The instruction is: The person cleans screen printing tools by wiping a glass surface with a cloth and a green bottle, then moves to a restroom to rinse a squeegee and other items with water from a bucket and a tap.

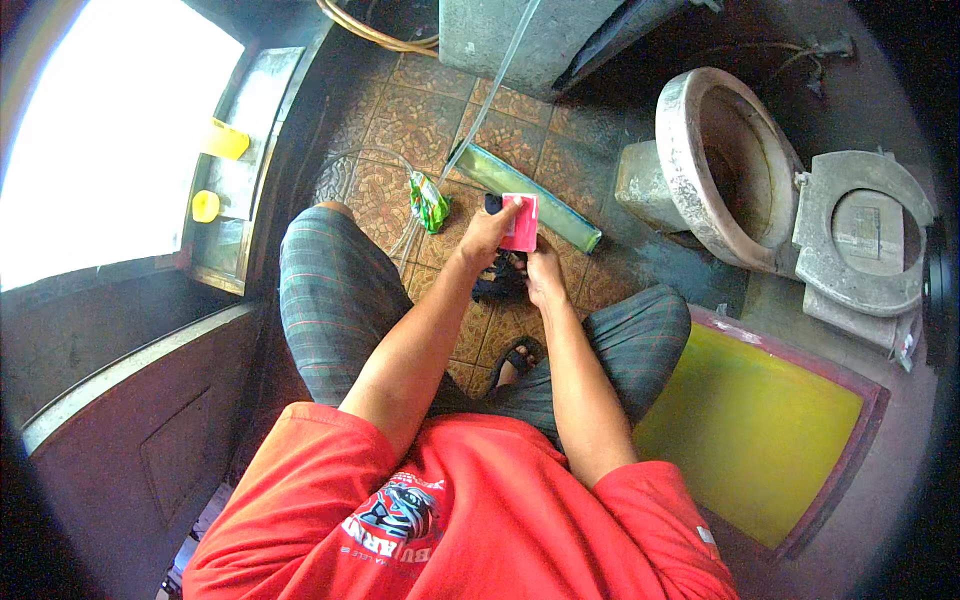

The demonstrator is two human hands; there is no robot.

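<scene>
A small, flat pink rectangle [520,222] with white edging, perhaps a packet, is between my hands above the tiled floor. My left hand [484,236] grips it from the left side, thumb lying across its upper part. At its lower right corner, the fingers of my right hand [543,272] are closed around the edge. Directly under the hands lies something black [497,280], partly covered by them; I cannot make out its kind. A crumpled green and white plastic packet [429,204] rests on the floor to the left of my hands.
Beyond my hands lies a long, narrow greenish tray [530,192], with a clear hose [497,80] running down beside it. A worn toilet bowl [725,170] stands at the right, near a frame with yellow mesh [755,420]. Yellow cups [225,139] sit on the left sill.
</scene>
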